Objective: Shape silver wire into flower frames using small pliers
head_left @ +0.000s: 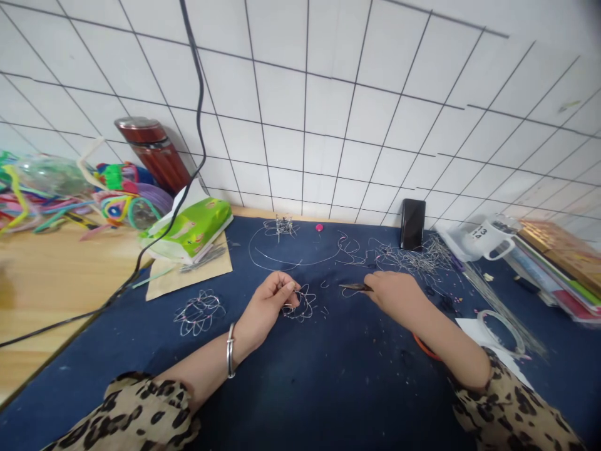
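My left hand (268, 305) rests on the dark blue cloth (328, 376), fingers curled in a pinch on a small flower-shaped wire piece (303, 305). A silver bangle sits on that wrist. My right hand (394, 293) lies a little to the right, closed round a slim dark tool (355, 287) whose tip points left towards the wire piece. A second finished wire flower (198, 311) lies on the cloth to the left of my left hand. Both sleeves are leopard print.
Loose wire loops and a heap of cut wires (413, 258) lie at the back of the cloth by a black phone (412, 223). A tissue pack (195, 227), a red flask (154, 153), pipe cleaners (61, 194), a black cable (188, 156), a white cup (486, 237) and stacked papers (563, 263) surround it.
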`<state>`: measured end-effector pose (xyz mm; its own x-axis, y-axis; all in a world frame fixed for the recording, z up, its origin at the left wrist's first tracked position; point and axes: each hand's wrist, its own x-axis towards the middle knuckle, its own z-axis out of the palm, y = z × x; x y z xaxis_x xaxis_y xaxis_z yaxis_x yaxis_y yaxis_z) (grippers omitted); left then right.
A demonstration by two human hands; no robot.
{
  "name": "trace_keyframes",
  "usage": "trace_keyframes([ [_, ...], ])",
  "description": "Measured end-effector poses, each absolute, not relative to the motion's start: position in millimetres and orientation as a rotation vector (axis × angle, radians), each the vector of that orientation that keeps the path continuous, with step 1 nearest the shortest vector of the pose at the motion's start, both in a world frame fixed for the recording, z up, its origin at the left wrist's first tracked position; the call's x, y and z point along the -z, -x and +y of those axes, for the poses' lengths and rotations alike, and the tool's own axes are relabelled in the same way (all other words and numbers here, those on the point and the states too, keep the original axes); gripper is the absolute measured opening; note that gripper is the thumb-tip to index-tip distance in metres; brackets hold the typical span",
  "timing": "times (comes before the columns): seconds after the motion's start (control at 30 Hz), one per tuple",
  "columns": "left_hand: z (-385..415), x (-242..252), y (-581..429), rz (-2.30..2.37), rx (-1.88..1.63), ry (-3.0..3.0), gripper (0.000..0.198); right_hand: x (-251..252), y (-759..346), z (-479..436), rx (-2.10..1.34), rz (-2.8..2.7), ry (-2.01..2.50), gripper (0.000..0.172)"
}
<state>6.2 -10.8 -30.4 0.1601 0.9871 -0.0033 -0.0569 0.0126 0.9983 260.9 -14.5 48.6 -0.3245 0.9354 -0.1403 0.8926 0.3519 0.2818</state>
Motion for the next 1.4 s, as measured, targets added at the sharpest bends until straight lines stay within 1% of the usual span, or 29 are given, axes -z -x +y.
trace_keyframes([
  [0.2,-11,28,-6,1.051,-1.098,-1.234,0.017,-35,-251,-17,-0.21,2.406,-1.536,0.012],
  [0.33,-11,28,-7,1.032,-1.107,-1.231,0.016,-29,-247,-13,-0.367,2.432,-1.578,0.01],
  [0.43,-10,27,-7,1.027,-1.104,-1.229,0.016,-27,-244,-8,-0.48,2.472,-1.552,0.01],
  [0.67,-10,24,-6,1.014,-1.098,-1.227,0.016,-15,-230,3,-0.58,2.492,-1.512,0.014],
  [1.03,-11,24,-6,1.015,-1.101,-1.23,0.016,3,-228,10,-0.491,2.415,-1.594,0.015],
  [1.4,-10,25,-6,1.004,-1.113,-1.221,0.014,-14,-235,0,-0.352,2.476,-1.612,0.01],
])
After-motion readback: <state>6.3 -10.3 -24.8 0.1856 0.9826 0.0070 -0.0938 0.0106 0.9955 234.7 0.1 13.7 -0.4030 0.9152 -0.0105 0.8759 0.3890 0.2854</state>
